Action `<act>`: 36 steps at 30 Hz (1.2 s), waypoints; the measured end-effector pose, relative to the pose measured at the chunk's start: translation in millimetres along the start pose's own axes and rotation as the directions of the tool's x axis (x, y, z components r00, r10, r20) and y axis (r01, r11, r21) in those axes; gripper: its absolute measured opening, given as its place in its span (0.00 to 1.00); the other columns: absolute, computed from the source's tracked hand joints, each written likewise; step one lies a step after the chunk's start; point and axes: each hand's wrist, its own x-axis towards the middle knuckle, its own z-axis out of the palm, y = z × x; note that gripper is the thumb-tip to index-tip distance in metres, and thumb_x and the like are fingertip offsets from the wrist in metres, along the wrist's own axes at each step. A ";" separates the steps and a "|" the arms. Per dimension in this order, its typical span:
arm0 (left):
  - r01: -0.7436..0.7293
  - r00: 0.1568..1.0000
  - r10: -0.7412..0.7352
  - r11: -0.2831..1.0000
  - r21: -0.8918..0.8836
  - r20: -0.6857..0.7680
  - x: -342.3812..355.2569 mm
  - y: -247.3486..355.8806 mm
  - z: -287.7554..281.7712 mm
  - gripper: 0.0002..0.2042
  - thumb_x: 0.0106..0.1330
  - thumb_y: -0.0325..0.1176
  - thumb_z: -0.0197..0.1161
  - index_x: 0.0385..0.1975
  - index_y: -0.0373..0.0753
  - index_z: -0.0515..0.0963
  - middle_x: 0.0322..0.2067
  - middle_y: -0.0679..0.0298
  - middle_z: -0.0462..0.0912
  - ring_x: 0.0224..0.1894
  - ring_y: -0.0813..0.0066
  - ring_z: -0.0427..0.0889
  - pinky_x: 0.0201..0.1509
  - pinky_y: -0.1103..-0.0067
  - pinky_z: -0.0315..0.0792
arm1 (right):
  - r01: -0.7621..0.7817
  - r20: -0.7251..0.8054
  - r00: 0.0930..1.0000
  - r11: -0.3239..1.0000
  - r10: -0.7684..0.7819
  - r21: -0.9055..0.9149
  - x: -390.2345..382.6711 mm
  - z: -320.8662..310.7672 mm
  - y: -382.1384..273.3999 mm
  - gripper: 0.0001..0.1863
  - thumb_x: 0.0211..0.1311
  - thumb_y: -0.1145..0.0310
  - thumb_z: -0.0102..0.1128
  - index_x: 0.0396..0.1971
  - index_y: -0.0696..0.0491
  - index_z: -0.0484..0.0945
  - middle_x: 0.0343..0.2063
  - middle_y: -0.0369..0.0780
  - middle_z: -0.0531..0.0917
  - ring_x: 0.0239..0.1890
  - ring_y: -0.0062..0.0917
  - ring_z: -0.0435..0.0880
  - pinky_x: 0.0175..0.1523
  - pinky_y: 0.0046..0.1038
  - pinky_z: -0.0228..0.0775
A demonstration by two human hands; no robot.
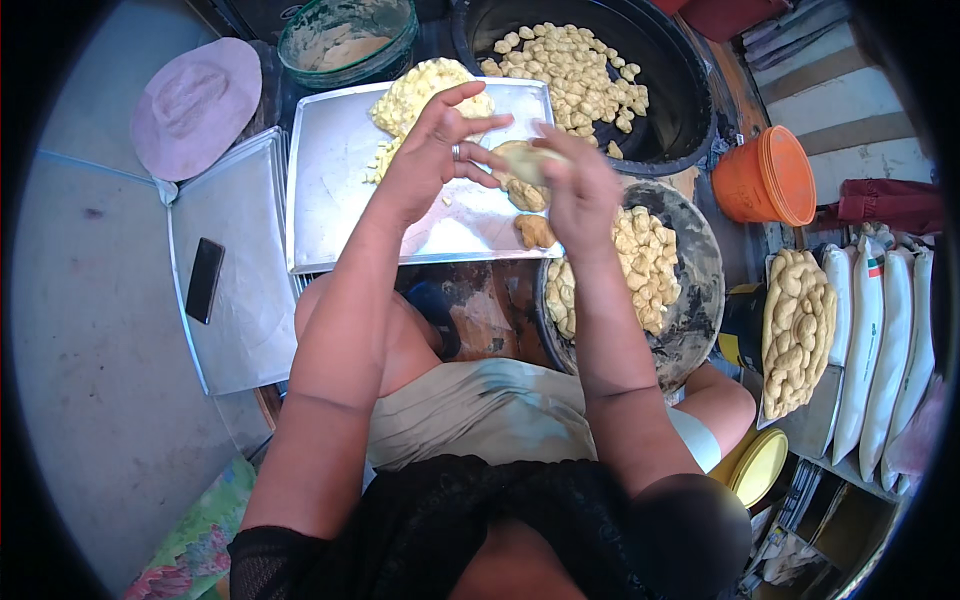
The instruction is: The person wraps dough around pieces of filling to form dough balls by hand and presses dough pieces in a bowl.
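My left hand (440, 160) hovers over the metal tray (335, 200), fingers spread, with fingertips beside a pale, flattened dough piece (522, 154). That piece is in my blurred right hand (585, 190), at the tray's right side. On the tray, a heap of chopped yellow bits (420, 90) lies at the back, partly behind my left hand. Below the flattened piece sit two golden dough lumps (532, 232). A grey-black round basin (697, 310) with many dough pieces is under my right forearm.
A large black tub (670, 110) of dough lumps, a green bowl (335, 50), an orange bucket (750, 175), a dough-covered board (795, 330) and white sacks (875, 350) surround me. At left are a pink hat (190, 105), stacked trays (240, 340) and a phone (205, 280).
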 end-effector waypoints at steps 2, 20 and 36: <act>-0.011 0.998 0.018 0.991 0.131 -0.053 1.8 0.8 -6.7 0.30 0.71 0.56 0.40 0.57 0.32 0.65 0.55 0.52 0.71 0.48 0.63 0.78 0.42 0.75 0.77 | 0.319 -0.397 0.860 0.945 -0.321 -0.073 12.5 -17.9 -0.2 0.17 0.69 0.58 0.49 0.44 0.55 0.77 0.38 0.42 0.81 0.41 0.28 0.79 0.48 0.28 0.71; 0.445 0.895 -0.412 0.793 0.415 -0.172 -4.5 -8.3 -33.4 0.16 0.68 0.39 0.53 0.48 0.34 0.74 0.42 0.64 0.80 0.42 0.75 0.77 0.41 0.78 0.72 | -0.732 0.326 0.672 0.665 0.665 0.150 -63.6 31.6 44.4 0.11 0.55 0.65 0.65 0.29 0.56 0.75 0.26 0.42 0.80 0.25 0.31 0.80 0.36 0.28 0.71; 0.041 0.915 -0.153 0.956 -0.290 -0.373 -3.4 3.2 -57.1 0.14 0.64 0.21 0.53 0.49 0.31 0.72 0.45 0.55 0.77 0.42 0.69 0.80 0.43 0.77 0.78 | -0.163 0.290 0.878 0.807 0.381 -0.568 -30.8 119.5 76.8 0.10 0.50 0.61 0.66 0.32 0.48 0.84 0.35 0.36 0.79 0.45 0.31 0.72 0.54 0.35 0.55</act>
